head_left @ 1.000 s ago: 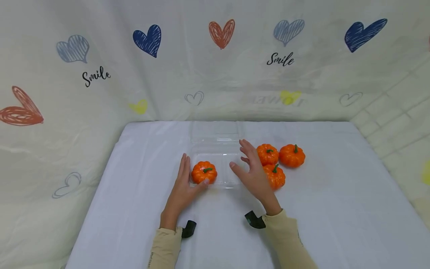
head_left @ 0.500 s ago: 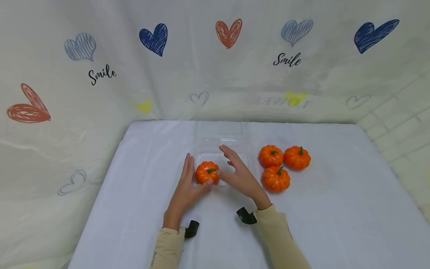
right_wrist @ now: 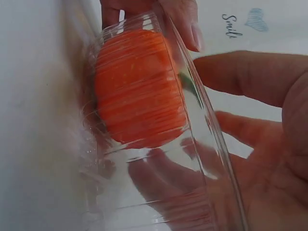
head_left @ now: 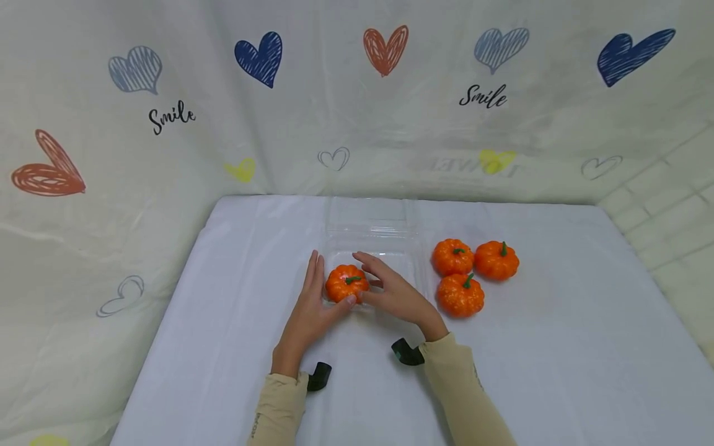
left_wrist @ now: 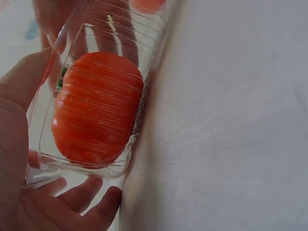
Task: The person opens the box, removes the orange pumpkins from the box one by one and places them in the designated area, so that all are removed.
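One orange toy pumpkin (head_left: 344, 282) with a green stem sits in the left part of a clear plastic clamshell container (head_left: 406, 263), whose lid (head_left: 370, 215) lies folded back behind it. With thumb at the front rim and fingers along the left side, my left hand (head_left: 312, 313) holds the container's near left corner. My right hand (head_left: 397, 298) reaches over the container from the right, fingers spread and loosely bent, fingertips close beside the pumpkin. Through the clear wall, the right wrist view shows several right fingers (right_wrist: 163, 175) next to the pumpkin (right_wrist: 139, 91).
Three more toy pumpkins stand grouped right of the container: one at the back left (head_left: 452, 256), one at the back right (head_left: 497, 260) and one in front (head_left: 460, 296). A white cloth (head_left: 546, 347) covers the table. Behind hangs a curtain (head_left: 312, 118) printed with hearts.
My right hand has moved left from beside the three pumpkins to the pumpkin in the container. The left hand stays at the container's corner. The head view has shifted slightly.
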`<state>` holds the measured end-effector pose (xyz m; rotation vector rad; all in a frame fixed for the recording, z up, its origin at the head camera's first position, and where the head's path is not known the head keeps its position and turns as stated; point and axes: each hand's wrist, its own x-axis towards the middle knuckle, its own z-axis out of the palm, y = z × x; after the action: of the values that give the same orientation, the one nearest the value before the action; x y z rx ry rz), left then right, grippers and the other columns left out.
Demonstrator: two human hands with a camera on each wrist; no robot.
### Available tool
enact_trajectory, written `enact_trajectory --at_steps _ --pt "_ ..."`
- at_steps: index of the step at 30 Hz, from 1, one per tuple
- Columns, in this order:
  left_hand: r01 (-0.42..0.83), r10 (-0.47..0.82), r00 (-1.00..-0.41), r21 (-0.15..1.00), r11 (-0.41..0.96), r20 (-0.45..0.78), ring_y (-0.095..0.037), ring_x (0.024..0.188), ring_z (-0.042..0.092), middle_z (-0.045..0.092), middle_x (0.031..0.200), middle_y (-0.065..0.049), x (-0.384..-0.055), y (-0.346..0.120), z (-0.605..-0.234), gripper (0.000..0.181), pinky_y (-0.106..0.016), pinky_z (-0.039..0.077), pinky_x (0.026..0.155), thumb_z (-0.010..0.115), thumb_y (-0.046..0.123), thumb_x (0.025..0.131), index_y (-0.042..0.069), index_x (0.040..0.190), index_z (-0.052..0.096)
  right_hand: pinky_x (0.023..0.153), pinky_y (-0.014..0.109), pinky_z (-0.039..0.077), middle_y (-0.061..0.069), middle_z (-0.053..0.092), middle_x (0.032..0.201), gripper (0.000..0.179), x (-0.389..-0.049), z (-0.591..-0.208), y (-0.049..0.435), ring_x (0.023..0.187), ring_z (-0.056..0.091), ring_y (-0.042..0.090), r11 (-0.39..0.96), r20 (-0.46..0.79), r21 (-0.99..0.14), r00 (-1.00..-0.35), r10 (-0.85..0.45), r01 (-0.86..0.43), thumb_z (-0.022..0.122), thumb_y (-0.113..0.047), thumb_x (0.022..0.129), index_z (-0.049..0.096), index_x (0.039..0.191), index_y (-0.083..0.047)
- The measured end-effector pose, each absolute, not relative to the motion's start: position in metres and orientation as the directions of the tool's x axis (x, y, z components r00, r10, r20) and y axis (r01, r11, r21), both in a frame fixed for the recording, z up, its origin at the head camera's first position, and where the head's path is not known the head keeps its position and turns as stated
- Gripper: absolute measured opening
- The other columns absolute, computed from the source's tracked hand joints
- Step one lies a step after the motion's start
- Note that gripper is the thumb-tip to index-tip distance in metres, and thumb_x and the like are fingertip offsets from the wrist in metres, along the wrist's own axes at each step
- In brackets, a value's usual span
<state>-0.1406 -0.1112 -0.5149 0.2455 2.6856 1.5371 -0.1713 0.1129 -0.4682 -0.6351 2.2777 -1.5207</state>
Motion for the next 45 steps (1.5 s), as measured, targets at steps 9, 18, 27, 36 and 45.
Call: enact_trajectory --at_steps 9,18,27,36,45 --pt "0.122 0.163 -0.986 0.853 0.508 0.044 -0.023 0.163 0.012 -0.004 0.18 0.007 -0.1412 -0.1106 -0.5145 0.115 -0.06 0.025 0.124 0.073 0.066 0.093 0.015 0.174 0.009 0.12 0.056 0.037 0.016 0.035 0.17 0.072 -0.1759 -0.4721 0.1153 0.153 0.038 0.04 0.312 -0.051 -0.935 -0.806 -0.59 -0.169 0.067 -0.006 0.102 0.035 0.166 -0.001" --pt "0.104 0.152 -0.988 0.848 0.52 0.028 -0.022 0.163 0.011 -0.006 0.179 0.012 -0.1404 -0.11 -0.5139 0.115 -0.06 0.025 0.124 0.071 0.067 0.093 0.016 0.174 0.008 0.117 0.053 0.043 0.015 0.043 0.166 0.071 -0.1783 -0.4736 0.114 0.148 0.045 0.039 0.324 -0.07 -0.934 -0.81 -0.582 -0.152 0.069 -0.005 0.1 0.039 0.164 -0.001" --pt "0.129 0.158 -0.986 0.85 0.511 0.055 -0.025 0.163 0.014 -0.004 0.18 0.008 -0.1391 -0.1102 -0.5141 0.116 -0.058 0.027 0.124 0.074 0.065 0.093 0.011 0.174 0.011 0.111 0.048 0.051 0.017 0.049 0.155 0.068 -0.1786 -0.4762 0.1127 0.133 0.054 0.037 0.349 -0.042 -0.918 -0.831 -0.555 -0.188 0.077 -0.004 0.097 0.048 0.158 -0.003" --pt "0.14 0.163 -0.985 0.847 0.513 0.064 -0.025 0.163 0.014 -0.005 0.179 0.009 -0.1401 -0.1109 -0.5156 0.116 -0.058 0.025 0.124 0.075 0.065 0.093 0.012 0.174 0.01 0.107 0.046 0.054 0.015 0.052 0.145 0.064 -0.1754 -0.4755 0.1119 0.127 0.057 0.035 0.39 -0.035 -0.901 -0.863 -0.503 -0.191 0.08 -0.004 0.095 0.054 0.153 -0.005" --pt "0.123 0.157 -0.986 0.848 0.516 0.047 -0.022 0.163 0.013 -0.006 0.178 0.014 -0.1399 -0.1107 -0.5153 0.114 -0.057 0.024 0.125 0.074 0.066 0.093 0.016 0.174 0.01 0.114 0.051 0.047 0.013 0.052 0.145 0.067 -0.1744 -0.47 0.1106 0.134 0.054 0.035 0.409 -0.051 -0.903 -0.912 -0.406 -0.132 0.085 -0.011 0.092 0.056 0.151 -0.006"
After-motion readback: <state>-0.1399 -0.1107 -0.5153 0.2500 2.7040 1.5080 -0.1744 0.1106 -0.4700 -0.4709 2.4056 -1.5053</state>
